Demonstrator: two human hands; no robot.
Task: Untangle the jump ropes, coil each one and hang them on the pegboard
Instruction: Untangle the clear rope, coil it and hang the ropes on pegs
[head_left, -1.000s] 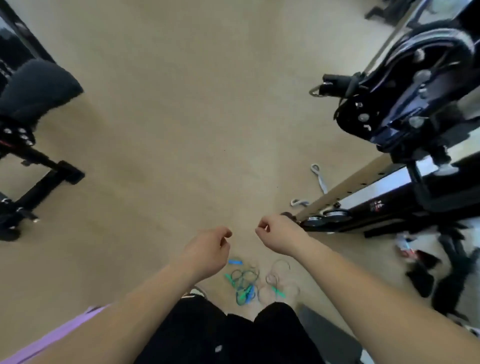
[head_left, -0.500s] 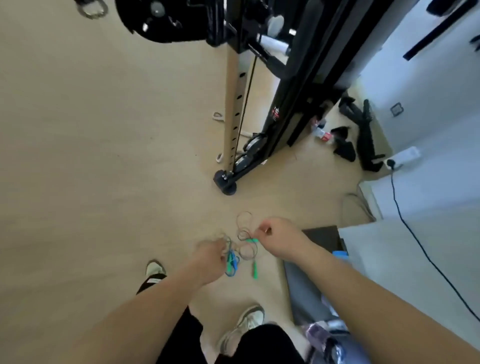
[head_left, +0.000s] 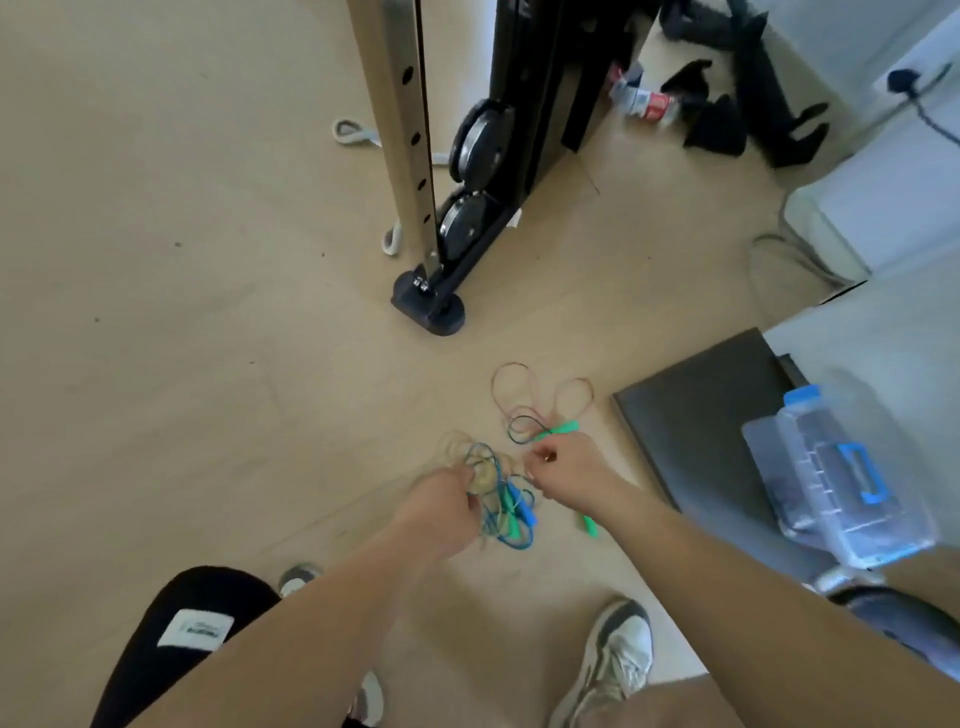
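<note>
A tangle of thin jump ropes (head_left: 501, 499) hangs and trails between my hands over the beige floor. It holds a blue cord with blue handles (head_left: 522, 506), a pale cord, and a reddish cord (head_left: 524, 389) looping on the floor. Two green handles show, one (head_left: 563, 428) just above my right hand, one (head_left: 589, 525) below it. My left hand (head_left: 441, 506) is closed around the bundle of blue and pale loops. My right hand (head_left: 563, 470) pinches a cord beside it. No pegboard is in view.
A gym machine's post and black base (head_left: 428, 306) stand just ahead. A dark mat (head_left: 696, 431) lies to the right with a clear plastic box (head_left: 841, 478) on it. Bottles and black gear (head_left: 717, 114) clutter the far right. My shoes (head_left: 615, 660) are below.
The view has swung from the open floor toward the machine base and drawn closer to the ropes. Both hands have come down into the tangle and taken hold of it.
</note>
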